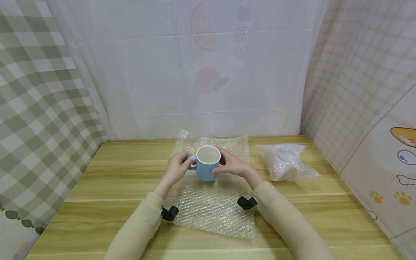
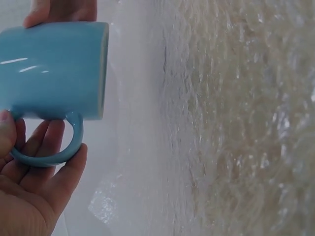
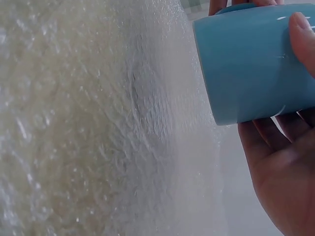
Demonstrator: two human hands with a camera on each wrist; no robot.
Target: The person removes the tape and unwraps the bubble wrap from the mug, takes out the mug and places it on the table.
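Both hands, left [image 1: 177,168] and right [image 1: 231,165], curl their fingers round a blue mug [image 1: 207,162] above bubble wrap [image 1: 212,207] on a wooden surface [image 1: 97,187] walled by cloth.

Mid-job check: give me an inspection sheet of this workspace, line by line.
Surface: wooden table, bubble wrap sheet spread on it.
Job's things: blue mug, upright, over the sheet.
Clutter: bubble-wrapped bundle lying to the right.
Grippers: left hand holds the mug at its handle; right hand grips the mug's other side.
Cables: nothing seen.
Surroundings: white cloth backdrop, checked cloth at left, patterned cloth at right.
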